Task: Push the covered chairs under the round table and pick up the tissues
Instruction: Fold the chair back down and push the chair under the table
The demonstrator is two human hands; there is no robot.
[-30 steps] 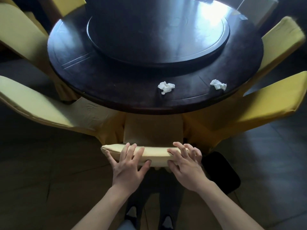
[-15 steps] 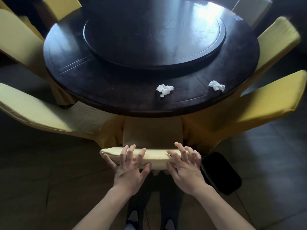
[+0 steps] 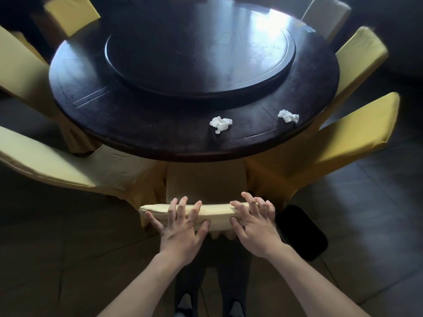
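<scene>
A chair in a yellow cover [image 3: 215, 211] stands right in front of me, its seat tucked under the dark round table [image 3: 160, 133]. My left hand [image 3: 180, 225] rests on the top of its backrest with fingers spread and the thumb behind. My right hand [image 3: 254, 225] lies beside it on the same backrest, fingers draped over the top. Two crumpled white tissues lie near the table's front edge: one [image 3: 220, 123] straight ahead, the other [image 3: 288, 116] further right.
More yellow-covered chairs ring the table: one at my left [image 3: 68, 170], one at my right [image 3: 343, 138], others further round. A raised turntable [image 3: 201, 51] fills the table's middle. A black flat object [image 3: 302, 232] lies on the floor by my right hand.
The chair and my two hands have slid a little toward the table. Both hands stay on the backrest top.
</scene>
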